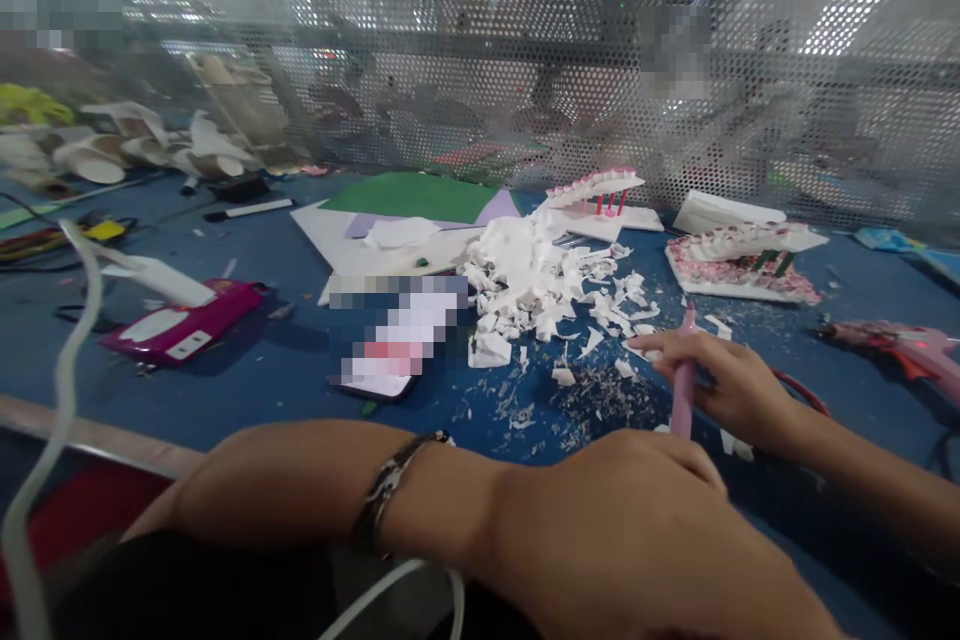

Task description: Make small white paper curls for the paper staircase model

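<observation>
My right hand [731, 382] reaches in from the right and is closed round a slim pink pen-like tool [684, 390], held upright over the blue table [285, 370]. My left forearm, with a bracelet [390, 490] on the wrist, crosses the bottom of the view. Only the back of my left hand [637, 530] shows, just in front of the tool's lower end; its fingers curl out of sight. A pile of white foam scraps [536, 285] lies just beyond both hands, with fine shavings [600, 400] around the tool.
A phone [397, 340] lies left of the scraps, a magenta box [180, 325] farther left. Green and white sheets [412, 195], two white-and-pink foam models [600, 190] [742, 255], a pink glue gun [900, 345] and a perforated screen [525, 70] stand behind. A white cable [60, 390] hangs at left.
</observation>
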`<state>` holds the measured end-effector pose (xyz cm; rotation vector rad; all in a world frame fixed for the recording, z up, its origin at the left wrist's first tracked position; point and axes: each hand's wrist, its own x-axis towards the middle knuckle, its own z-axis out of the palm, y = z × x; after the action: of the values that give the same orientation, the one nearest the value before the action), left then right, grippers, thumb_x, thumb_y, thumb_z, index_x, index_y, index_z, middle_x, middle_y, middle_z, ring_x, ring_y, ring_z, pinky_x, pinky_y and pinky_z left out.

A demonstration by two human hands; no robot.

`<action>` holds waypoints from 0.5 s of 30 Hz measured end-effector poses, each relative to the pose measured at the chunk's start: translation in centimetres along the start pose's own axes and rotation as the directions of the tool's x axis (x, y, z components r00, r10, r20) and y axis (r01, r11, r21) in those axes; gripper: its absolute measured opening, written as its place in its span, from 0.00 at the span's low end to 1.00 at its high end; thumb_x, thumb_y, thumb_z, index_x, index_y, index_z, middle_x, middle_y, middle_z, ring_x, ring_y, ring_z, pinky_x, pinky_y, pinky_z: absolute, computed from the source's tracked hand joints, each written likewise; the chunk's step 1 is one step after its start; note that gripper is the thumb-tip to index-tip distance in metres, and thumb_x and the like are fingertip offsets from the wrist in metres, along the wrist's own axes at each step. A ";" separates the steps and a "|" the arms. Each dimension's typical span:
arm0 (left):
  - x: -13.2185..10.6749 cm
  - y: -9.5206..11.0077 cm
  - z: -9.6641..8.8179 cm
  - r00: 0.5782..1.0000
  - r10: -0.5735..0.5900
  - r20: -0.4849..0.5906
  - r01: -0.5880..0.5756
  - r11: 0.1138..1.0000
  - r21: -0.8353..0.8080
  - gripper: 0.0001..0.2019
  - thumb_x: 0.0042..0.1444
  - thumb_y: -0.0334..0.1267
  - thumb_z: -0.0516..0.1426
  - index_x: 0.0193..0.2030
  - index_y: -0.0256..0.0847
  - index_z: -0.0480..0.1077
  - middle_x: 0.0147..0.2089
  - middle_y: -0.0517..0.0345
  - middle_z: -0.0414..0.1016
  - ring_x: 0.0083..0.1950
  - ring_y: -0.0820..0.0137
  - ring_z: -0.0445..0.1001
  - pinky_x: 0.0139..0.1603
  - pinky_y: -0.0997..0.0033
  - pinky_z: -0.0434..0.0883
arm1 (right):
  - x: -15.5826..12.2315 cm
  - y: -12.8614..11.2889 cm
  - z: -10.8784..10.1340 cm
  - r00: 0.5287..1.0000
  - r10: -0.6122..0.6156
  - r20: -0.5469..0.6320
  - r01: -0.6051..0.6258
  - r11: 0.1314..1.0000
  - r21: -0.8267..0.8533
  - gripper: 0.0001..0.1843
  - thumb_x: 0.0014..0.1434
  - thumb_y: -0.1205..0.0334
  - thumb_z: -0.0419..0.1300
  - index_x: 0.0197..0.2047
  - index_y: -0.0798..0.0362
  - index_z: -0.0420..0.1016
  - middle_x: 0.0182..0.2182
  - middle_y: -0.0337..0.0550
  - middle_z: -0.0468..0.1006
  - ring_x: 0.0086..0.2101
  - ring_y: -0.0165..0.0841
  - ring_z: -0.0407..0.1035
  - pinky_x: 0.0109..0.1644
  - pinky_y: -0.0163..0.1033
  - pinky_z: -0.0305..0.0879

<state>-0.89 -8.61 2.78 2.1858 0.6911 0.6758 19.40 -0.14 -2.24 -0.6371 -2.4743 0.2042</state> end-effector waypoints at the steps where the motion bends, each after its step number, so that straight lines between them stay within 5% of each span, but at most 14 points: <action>1: 0.3 -0.9 0.6 0.990 0.110 0.093 -0.107 0.994 -0.031 0.04 0.45 0.45 0.58 0.30 0.54 0.73 0.25 0.70 0.75 0.28 0.78 0.69 0.34 0.78 0.65 | 0.0 -0.1 -0.1 1.000 -0.002 -0.005 0.002 1.000 -0.005 0.18 0.55 0.73 0.53 0.48 0.47 0.61 0.46 0.43 0.75 0.44 0.33 0.71 0.42 0.38 0.71; 2: 0.5 -1.8 1.0 0.959 0.252 0.131 -0.247 0.967 -0.057 0.06 0.49 0.39 0.54 0.27 0.47 0.72 0.24 0.67 0.74 0.27 0.78 0.69 0.36 0.76 0.64 | 0.0 -0.1 -0.1 1.000 -0.003 -0.011 0.003 1.000 -0.010 0.18 0.55 0.73 0.53 0.47 0.47 0.61 0.46 0.42 0.75 0.44 0.33 0.71 0.42 0.38 0.71; 3: 0.8 -2.8 1.4 0.957 0.275 0.097 -0.273 0.962 -0.028 0.10 0.52 0.36 0.50 0.25 0.43 0.70 0.23 0.64 0.73 0.26 0.78 0.68 0.38 0.75 0.64 | 0.0 -0.2 -0.2 1.000 -0.005 -0.021 0.004 1.000 -0.018 0.17 0.55 0.73 0.53 0.47 0.48 0.62 0.45 0.42 0.75 0.44 0.33 0.71 0.42 0.38 0.71; 6: 1.4 -5.4 1.6 0.988 0.151 -0.035 -0.151 0.988 -0.012 0.14 0.54 0.37 0.48 0.21 0.38 0.67 0.21 0.61 0.70 0.23 0.78 0.64 0.30 0.76 0.62 | -0.1 -0.6 -0.5 0.998 0.020 -0.055 -0.022 0.999 -0.041 0.17 0.55 0.72 0.53 0.47 0.48 0.63 0.41 0.42 0.77 0.39 0.32 0.73 0.39 0.36 0.70; 9: 1.9 -7.1 1.2 0.985 -0.101 -0.141 0.076 0.982 -0.171 0.15 0.55 0.43 0.51 0.23 0.36 0.64 0.20 0.62 0.64 0.22 0.79 0.61 0.25 0.78 0.59 | -0.3 -0.9 -0.5 0.994 0.065 -0.091 -0.069 0.997 -0.046 0.17 0.55 0.71 0.54 0.48 0.48 0.63 0.37 0.41 0.78 0.36 0.31 0.73 0.37 0.35 0.69; 12: 2.0 -7.8 1.4 0.957 -0.259 -0.134 0.193 0.907 -0.375 0.16 0.54 0.49 0.53 0.35 0.36 0.64 0.25 0.62 0.64 0.23 0.79 0.62 0.24 0.79 0.59 | -0.5 -1.1 0.0 0.995 -0.008 -0.102 0.006 1.000 -0.023 0.19 0.54 0.72 0.55 0.48 0.48 0.61 0.39 0.43 0.77 0.38 0.32 0.71 0.39 0.37 0.68; 15: 2.1 -7.8 1.9 0.955 -0.277 -0.107 0.185 0.836 -0.516 0.18 0.52 0.51 0.55 0.38 0.36 0.63 0.27 0.63 0.63 0.23 0.79 0.61 0.23 0.79 0.58 | -0.8 -1.2 0.7 0.985 -0.152 -0.086 0.152 0.988 -0.004 0.18 0.53 0.74 0.55 0.46 0.49 0.59 0.44 0.46 0.75 0.40 0.31 0.68 0.41 0.38 0.67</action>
<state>-0.28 -3.60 -3.79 1.5450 0.7580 0.8230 19.12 -1.59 -2.85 -0.4440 -2.4262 0.1182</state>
